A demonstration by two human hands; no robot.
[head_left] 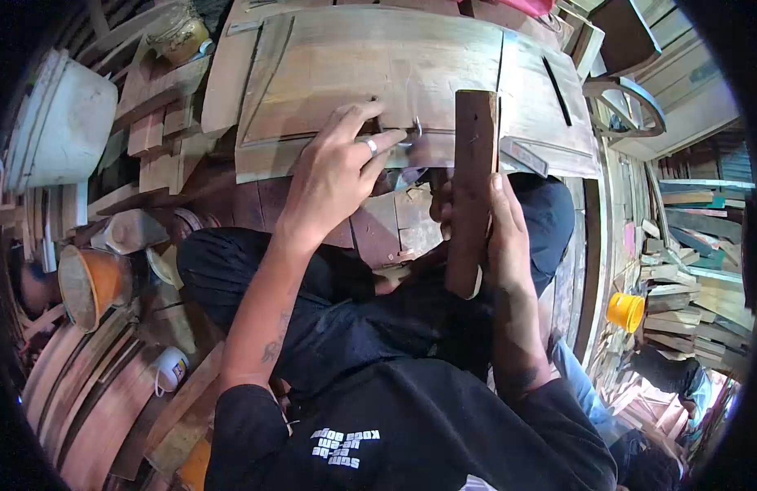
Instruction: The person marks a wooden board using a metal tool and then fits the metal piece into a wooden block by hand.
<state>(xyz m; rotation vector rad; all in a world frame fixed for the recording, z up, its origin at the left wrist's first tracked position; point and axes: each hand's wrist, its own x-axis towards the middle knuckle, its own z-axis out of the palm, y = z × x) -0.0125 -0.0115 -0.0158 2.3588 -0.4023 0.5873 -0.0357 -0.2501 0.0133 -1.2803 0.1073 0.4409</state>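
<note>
My right hand (509, 225) is wrapped round a long dark wooden block (473, 180), held upright in view with its upper end over the light wooden board (337, 69). The thumb lies along the block's right side. My left hand (333, 168), with a ring on one finger, reaches over the board's near edge, fingers stretched out and apart. Just right of its fingertips is a thin pale curl (418, 124), too small to make out. A small metal-edged piece (523, 156) rests on the board to the right of the block.
A white bucket (72, 123) and stacked wood pieces stand on the left, with an orange container (92, 282) and a white cup (171, 367) below. On the right are a yellow bucket (626, 312), more stacked wood (673, 303) and part of another person (669, 372).
</note>
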